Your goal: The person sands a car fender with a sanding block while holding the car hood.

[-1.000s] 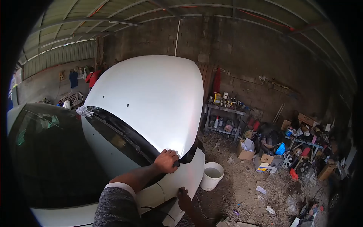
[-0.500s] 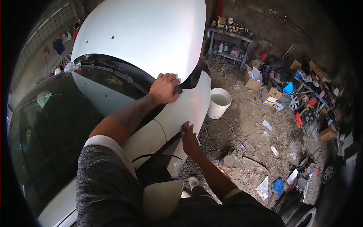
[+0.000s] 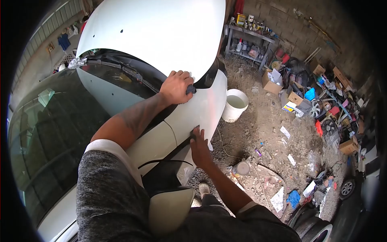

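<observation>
The front fender [image 3: 183,117] of a white car runs below the raised hood [image 3: 157,36]. My left hand [image 3: 176,86] is closed round a small dark block [image 3: 191,89] and presses it on the fender's upper edge, near the hood's corner. Lower down, my right hand [image 3: 200,150] rests against the fender's side. A small dark piece [image 3: 195,132] shows at its fingertips; the fingers hide most of it, so its kind is unclear. Just below my forearms is the side mirror [image 3: 171,207]. The windshield [image 3: 52,125] lies to the left.
A white bucket [image 3: 234,105] of liquid stands beside the fender. Nearby on the gravel is a can [image 3: 242,168], with a thin hose or cord around it. Boxes and car parts [image 3: 298,94] are heaped at right, tires [image 3: 318,230] at lower right. A metal bench [image 3: 252,34] holds cans and bottles.
My left hand stays at the fender's upper edge with the dark block. My right hand has shifted slightly up and left along the fender. The whole view has moved a little.
</observation>
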The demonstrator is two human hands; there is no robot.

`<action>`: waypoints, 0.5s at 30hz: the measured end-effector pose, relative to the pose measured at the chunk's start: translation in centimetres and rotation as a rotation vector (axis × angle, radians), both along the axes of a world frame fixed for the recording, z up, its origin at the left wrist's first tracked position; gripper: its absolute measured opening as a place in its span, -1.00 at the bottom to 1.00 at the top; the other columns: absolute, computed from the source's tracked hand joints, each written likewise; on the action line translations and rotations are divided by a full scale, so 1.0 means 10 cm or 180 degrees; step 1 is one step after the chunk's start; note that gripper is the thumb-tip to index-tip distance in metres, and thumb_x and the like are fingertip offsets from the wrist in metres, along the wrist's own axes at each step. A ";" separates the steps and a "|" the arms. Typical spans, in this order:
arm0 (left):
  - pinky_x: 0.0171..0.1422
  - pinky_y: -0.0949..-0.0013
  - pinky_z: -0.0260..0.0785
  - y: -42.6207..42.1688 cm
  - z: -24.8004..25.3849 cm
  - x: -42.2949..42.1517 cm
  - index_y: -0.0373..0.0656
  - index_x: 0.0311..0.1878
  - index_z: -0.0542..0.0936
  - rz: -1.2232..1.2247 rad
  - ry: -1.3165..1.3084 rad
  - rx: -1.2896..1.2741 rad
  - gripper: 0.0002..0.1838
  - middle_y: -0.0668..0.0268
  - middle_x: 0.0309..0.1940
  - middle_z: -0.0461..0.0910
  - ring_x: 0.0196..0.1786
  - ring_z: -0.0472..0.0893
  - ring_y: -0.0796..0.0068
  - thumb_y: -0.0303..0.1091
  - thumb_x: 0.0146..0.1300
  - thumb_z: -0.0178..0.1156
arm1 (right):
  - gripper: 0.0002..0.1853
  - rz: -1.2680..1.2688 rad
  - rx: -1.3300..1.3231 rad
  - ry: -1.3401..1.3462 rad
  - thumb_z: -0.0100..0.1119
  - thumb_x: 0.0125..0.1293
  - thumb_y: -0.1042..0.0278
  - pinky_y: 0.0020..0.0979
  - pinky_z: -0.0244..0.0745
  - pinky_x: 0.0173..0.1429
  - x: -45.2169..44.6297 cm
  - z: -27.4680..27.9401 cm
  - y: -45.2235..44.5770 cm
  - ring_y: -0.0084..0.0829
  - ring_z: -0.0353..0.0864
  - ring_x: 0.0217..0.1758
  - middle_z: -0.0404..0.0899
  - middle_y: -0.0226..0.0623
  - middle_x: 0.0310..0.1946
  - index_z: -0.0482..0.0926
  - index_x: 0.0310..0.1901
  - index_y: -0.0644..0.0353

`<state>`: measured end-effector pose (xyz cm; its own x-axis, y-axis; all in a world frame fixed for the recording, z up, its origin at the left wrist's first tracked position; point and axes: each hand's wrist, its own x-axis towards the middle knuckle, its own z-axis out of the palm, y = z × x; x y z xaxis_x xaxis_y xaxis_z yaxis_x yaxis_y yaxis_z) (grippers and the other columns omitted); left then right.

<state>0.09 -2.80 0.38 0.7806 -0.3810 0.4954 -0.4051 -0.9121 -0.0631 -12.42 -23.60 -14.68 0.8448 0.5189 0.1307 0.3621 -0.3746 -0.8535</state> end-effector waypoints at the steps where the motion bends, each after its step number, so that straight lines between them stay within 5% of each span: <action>1: 0.23 0.14 0.33 -0.01 0.02 -0.01 -0.12 -0.08 0.66 0.0117 0.0145 0.0121 -0.62 0.21 -0.11 0.57 0.06 0.56 0.19 -0.23 -0.01 0.31 | -0.37 -0.0147 0.0021 0.0121 -0.27 0.64 0.16 0.39 -0.20 0.58 0.14 -0.04 0.01 0.32 -0.29 0.68 -0.07 0.25 0.60 0.02 0.57 0.39; 3: 0.23 0.14 0.33 -0.02 -0.02 -0.01 -0.12 -0.08 0.66 0.0069 0.0091 0.0084 -0.62 0.21 -0.11 0.57 0.07 0.56 0.20 -0.23 -0.01 0.31 | -0.35 -0.0209 0.0236 0.0370 -0.25 0.66 0.13 0.25 -0.27 0.63 0.25 -0.17 0.03 0.16 -0.27 0.72 -0.10 0.14 0.64 -0.03 0.59 0.38; 6: 0.23 0.14 0.34 -0.01 0.01 0.00 -0.12 -0.07 0.66 0.0084 0.0091 -0.0001 -0.61 0.21 -0.10 0.57 0.07 0.56 0.20 -0.23 -0.02 0.31 | -0.37 0.0021 0.0116 0.0112 -0.28 0.65 0.16 0.41 -0.18 0.56 -0.13 0.06 0.02 0.31 -0.30 0.68 -0.09 0.22 0.61 0.02 0.56 0.41; 11: 0.21 0.15 0.34 -0.03 -0.04 -0.03 -0.12 -0.10 0.65 0.0109 0.0149 0.0062 -0.63 0.21 -0.12 0.56 0.06 0.56 0.20 -0.21 -0.02 0.31 | -0.39 -0.0347 -0.0168 0.0005 -0.30 0.63 0.25 0.33 -0.12 0.58 0.35 -0.08 0.05 0.28 -0.15 0.67 -0.06 0.25 0.60 0.01 0.56 0.45; 15: 0.17 0.15 0.34 0.00 -0.01 0.02 -0.11 -0.18 0.63 -0.0006 -0.0044 0.0019 -0.67 0.21 -0.15 0.54 0.03 0.55 0.19 -0.21 -0.04 0.32 | -0.41 0.0062 0.0257 -0.0284 -0.30 0.64 0.28 0.23 -0.10 0.61 -0.16 0.21 0.04 0.23 -0.14 0.68 -0.05 0.28 0.59 0.03 0.54 0.47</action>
